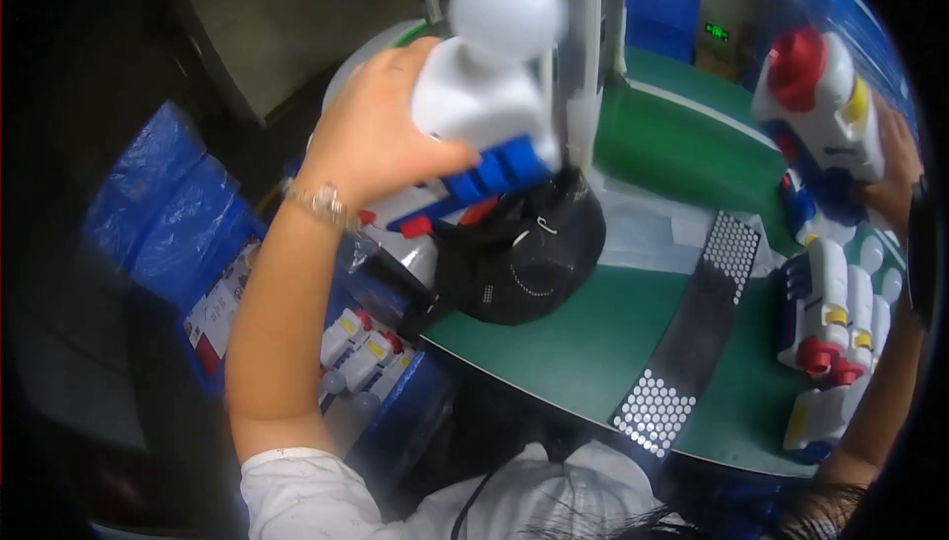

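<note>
My left hand [371, 130], raised at upper left, is closed around a white device [465, 95] with a round white ball on top and a blue ridged part with a red piece below. It is slightly blurred. At the far right my right hand [898, 165] grips a similar white device [828, 110] with a red knob, a yellow label and blue parts; some of its fingers are hidden. Beneath that hand, several more white devices [825, 293] with red knobs and yellow labels lie on the green table [534, 357].
A black strip [682, 337] with white round dots at both ends lies across the table. Beside it sits a black cap-like item [539, 258]. At lower left a blue box [400, 416] holds several similar devices, with blue plastic film [183, 199] behind it.
</note>
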A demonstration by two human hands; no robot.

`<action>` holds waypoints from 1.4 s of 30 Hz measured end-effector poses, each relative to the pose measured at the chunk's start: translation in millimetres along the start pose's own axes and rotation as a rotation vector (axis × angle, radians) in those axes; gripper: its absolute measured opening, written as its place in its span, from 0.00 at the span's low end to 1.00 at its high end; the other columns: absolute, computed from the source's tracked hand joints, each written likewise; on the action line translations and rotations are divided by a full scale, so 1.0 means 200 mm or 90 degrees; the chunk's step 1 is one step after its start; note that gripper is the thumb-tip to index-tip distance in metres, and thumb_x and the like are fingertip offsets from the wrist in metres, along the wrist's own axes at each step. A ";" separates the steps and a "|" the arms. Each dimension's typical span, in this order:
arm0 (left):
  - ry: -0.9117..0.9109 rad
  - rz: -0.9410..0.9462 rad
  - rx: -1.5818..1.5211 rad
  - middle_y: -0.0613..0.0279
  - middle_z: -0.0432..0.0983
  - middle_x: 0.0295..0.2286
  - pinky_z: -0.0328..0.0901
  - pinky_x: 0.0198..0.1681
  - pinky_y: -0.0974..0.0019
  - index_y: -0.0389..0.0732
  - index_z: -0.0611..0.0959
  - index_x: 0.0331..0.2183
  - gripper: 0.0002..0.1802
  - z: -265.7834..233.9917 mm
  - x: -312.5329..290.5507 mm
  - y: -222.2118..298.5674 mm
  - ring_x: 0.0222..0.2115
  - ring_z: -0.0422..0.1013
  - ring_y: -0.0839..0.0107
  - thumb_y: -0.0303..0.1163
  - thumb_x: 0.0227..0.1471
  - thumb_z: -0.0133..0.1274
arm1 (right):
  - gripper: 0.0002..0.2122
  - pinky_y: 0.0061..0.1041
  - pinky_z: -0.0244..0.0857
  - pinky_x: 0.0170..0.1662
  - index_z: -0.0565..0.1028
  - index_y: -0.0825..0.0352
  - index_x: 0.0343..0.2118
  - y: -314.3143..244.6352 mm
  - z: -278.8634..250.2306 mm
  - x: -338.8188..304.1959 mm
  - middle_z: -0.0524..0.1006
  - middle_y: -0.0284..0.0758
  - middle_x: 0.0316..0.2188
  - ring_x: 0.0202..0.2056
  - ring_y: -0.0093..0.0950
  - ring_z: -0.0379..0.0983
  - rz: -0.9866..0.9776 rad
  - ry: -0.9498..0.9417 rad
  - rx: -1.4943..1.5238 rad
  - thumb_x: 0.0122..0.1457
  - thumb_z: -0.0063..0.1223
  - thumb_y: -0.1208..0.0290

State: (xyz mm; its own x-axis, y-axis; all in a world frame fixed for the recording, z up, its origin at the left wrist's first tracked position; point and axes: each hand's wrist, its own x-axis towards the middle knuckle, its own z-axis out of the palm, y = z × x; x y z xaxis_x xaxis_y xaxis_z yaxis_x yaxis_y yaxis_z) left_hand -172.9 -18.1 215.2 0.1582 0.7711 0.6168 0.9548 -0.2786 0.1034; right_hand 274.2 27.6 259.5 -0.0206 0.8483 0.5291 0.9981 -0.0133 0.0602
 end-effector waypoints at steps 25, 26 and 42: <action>-0.340 -0.254 -0.006 0.42 0.64 0.48 0.58 0.51 0.66 0.32 0.55 0.56 0.64 0.65 0.58 -1.01 0.49 0.63 0.56 0.55 0.19 0.63 | 0.50 0.37 0.58 0.52 0.59 0.60 0.54 -0.14 0.13 -0.45 0.62 0.41 0.52 0.48 0.41 0.63 0.079 -0.107 -0.225 0.17 0.68 0.81; -0.335 -0.246 -0.013 0.42 0.64 0.48 0.58 0.51 0.66 0.32 0.55 0.56 0.64 0.64 0.56 -1.01 0.49 0.63 0.56 0.55 0.19 0.63 | 0.50 0.37 0.58 0.52 0.59 0.61 0.54 -0.14 0.08 -0.49 0.62 0.41 0.52 0.48 0.42 0.64 0.092 -0.103 -0.236 0.17 0.68 0.81; -0.423 0.427 -0.372 0.40 0.50 0.54 0.43 0.57 0.46 0.37 0.63 0.52 0.49 1.08 -0.70 0.91 0.57 0.45 0.48 0.64 0.36 0.51 | 0.44 0.32 0.61 0.47 0.62 0.65 0.51 -0.11 -0.24 -0.63 0.69 0.42 0.43 0.45 0.41 0.66 -0.101 -0.233 0.004 0.21 0.66 0.65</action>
State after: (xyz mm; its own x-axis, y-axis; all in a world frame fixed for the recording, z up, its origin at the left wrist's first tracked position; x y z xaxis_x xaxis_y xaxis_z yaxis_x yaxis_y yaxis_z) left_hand 33.5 -54.4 -20.7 0.8687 0.4680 0.1622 0.3876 -0.8462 0.3657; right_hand 251.8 -103.3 231.6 -0.1542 0.9721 0.1769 0.9844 0.1359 0.1116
